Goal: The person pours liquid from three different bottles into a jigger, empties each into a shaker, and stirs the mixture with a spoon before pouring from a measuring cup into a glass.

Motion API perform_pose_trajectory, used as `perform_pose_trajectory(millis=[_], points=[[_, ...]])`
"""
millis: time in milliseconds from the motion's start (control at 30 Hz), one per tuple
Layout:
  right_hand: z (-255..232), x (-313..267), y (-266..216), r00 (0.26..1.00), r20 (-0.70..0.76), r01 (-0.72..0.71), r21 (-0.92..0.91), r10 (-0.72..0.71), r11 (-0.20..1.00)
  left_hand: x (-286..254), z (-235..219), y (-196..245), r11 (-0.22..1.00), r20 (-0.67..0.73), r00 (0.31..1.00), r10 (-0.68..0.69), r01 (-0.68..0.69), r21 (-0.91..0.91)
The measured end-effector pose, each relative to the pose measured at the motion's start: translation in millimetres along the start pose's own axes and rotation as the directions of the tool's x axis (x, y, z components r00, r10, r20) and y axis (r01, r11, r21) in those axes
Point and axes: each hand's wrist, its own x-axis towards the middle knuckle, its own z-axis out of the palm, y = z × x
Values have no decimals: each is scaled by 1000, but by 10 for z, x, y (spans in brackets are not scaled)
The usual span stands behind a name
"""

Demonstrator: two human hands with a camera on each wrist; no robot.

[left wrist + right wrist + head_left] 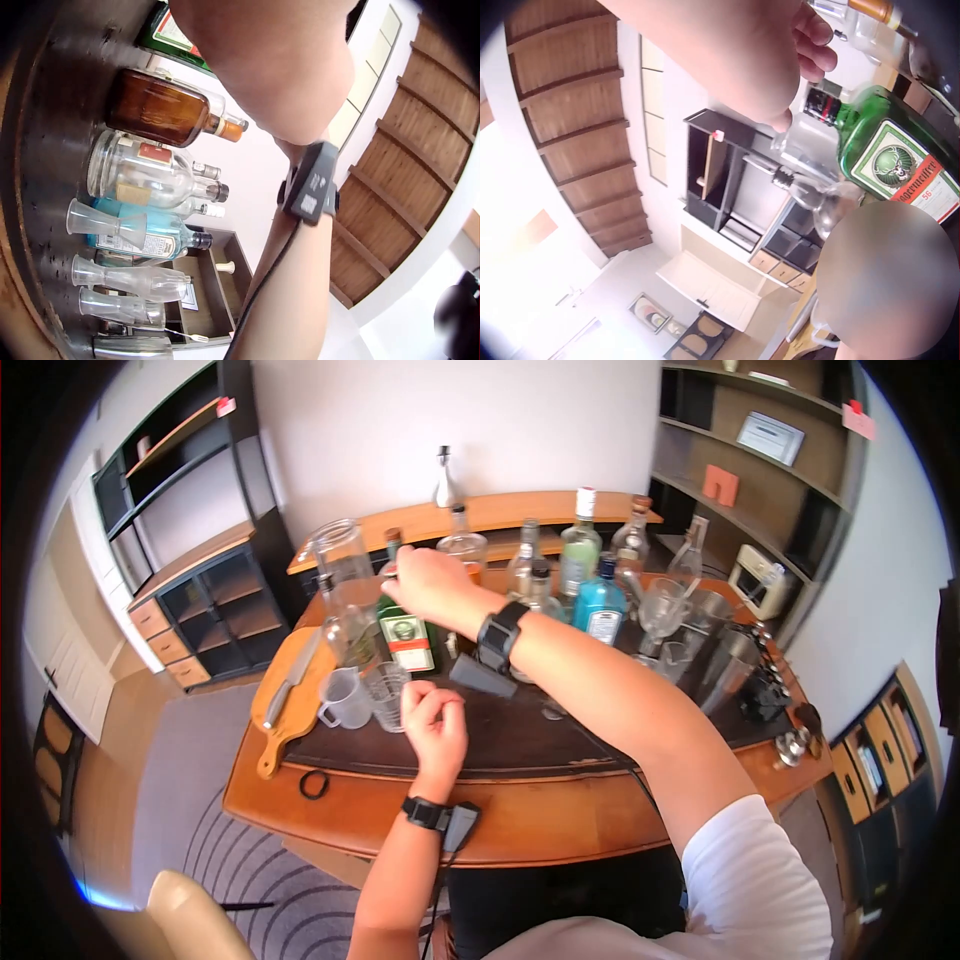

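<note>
My right hand reaches across to the green bottle, whose label reads Jägermeister. In the right wrist view the fingers and thumb of that hand are spread apart beside the dark cap, with nothing between them. The bottle stands upright on the table. My left hand hovers lower, near the table's front, with its fingers loosely curled and nothing visible in them. Just left of it are a clear glass with markings and a clear plastic measuring jug. In the right wrist view a blurred round shape covers the lower right.
A knife lies on a wooden cutting board at the left, with a black ring nearby. Behind my right arm stand several bottles, including a blue one and an amber one. Glasses and metal shakers crowd the right side.
</note>
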Motion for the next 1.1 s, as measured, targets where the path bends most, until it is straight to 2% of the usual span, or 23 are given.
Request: perform_pose_trajectory(millis=[33, 100, 167, 233, 300, 333, 367, 400, 500, 567, 600, 700, 767, 833, 933, 1033, 1100], points=[[-93, -186, -1, 999, -40, 17, -17, -18, 1000, -6, 7, 3, 1000, 15, 1000, -1, 1, 0], [-443, -690, -63, 999, 54, 1, 14, -2, 1000, -26, 15, -42, 1000, 34, 999, 11, -10, -18], [-685, -1278, 30, 999, -3, 40, 27, -40, 999, -19, -5, -1, 1000, 52, 998, 30, -29, -7], [-963, -1857, 219, 1000, 1, -22, 120, 22, 993, -20, -6, 26, 997, 70, 996, 58, -61, 36], [-1216, -2381, 498, 988, -26, -145, 196, 153, 970, -41, 15, -11, 996, 72, 995, 70, -73, 47], [-1338, -2608, 660, 958, -71, -253, 257, 279, 933, -41, 22, 8, 994, 72, 995, 73, -78, 70], [-1444, -2829, 838, 911, -108, -348, 322, 399, 881, -51, 25, -14, 994, 74, 995, 73, -78, 77], [-1504, -3070, 1039, 852, -242, -374, 341, 465, 863, -60, 28, -27, 995, 84, 994, 63, -69, 77], [-1528, -3800, 1781, 604, -570, -390, 397, 556, 831, -74, 48, -78, 995, 100, 993, 64, -71, 76], [-1576, -4137, 2075, 479, -655, -491, 352, 585, 797, -82, 50, -137, 996, 123, 991, 43, -53, 77], [-1598, -4260, 2243, 449, -587, -569, 392, 673, 722, -91, 50, -185, 997, 134, 991, 6, -17, 78], [-1537, -4290, 2537, 453, -554, -618, 370, 699, 693, -127, 85, -269, 996, 166, 984, -71, 61, 65], [-1518, -4214, 2666, 543, -447, -483, 526, 711, 700, -129, 105, -269, 997, 177, 981, -79, 74, 35], [-1495, -4137, 2719, 595, -385, -424, 596, 706, 682, -126, 106, -269, 995, 178, 979, -97, 97, 11], [-1434, -4088, 2726, 603, -426, -432, 536, 674, 725, -134, 101, -295, 993, 190, 975, -114, 118, -8], [-1448, -4087, 2540, 585, -382, -491, 536, 716, 687, -144, 99, -335, 992, 198, 972, -123, 127, -8], [-1341, -4134, 2538, 607, -381, -463, 544, 697, 700, -134, 103, -313, 991, 205, 970, -128, 131, 0]])
